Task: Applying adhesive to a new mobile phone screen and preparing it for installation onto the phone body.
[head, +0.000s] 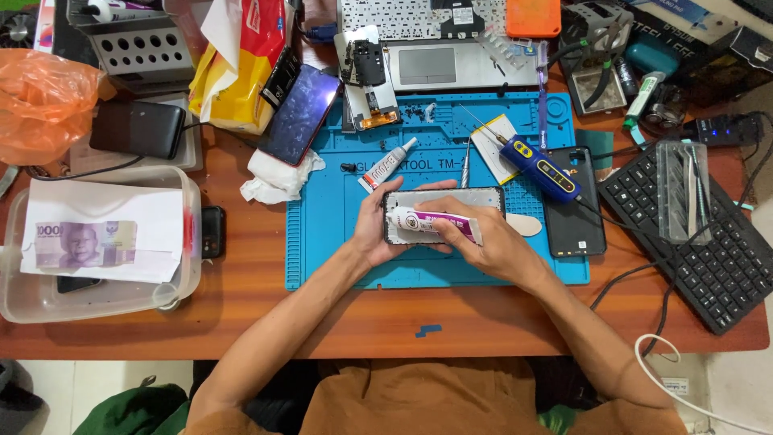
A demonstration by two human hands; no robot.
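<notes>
On the blue work mat point(338, 242) my left hand point(374, 229) grips the left end of a phone frame point(475, 198) lying flat. My right hand point(491, 242) holds a white and pink glue tube point(431, 222) over the frame, its nozzle pointing left. A second glue tube point(386, 163) lies on the mat just above, next to a thin metal tool point(465, 161). A blue soldering pen point(547, 167) rests to the right of the frame.
A black phone back cover point(576, 217) lies right of the mat, a black keyboard point(708, 242) beyond it. A dark phone screen point(298, 113), crumpled tissue point(274, 177), clear plastic box point(105, 298) and orange bag point(40, 97) sit left. An open laptop base point(451, 48) is behind.
</notes>
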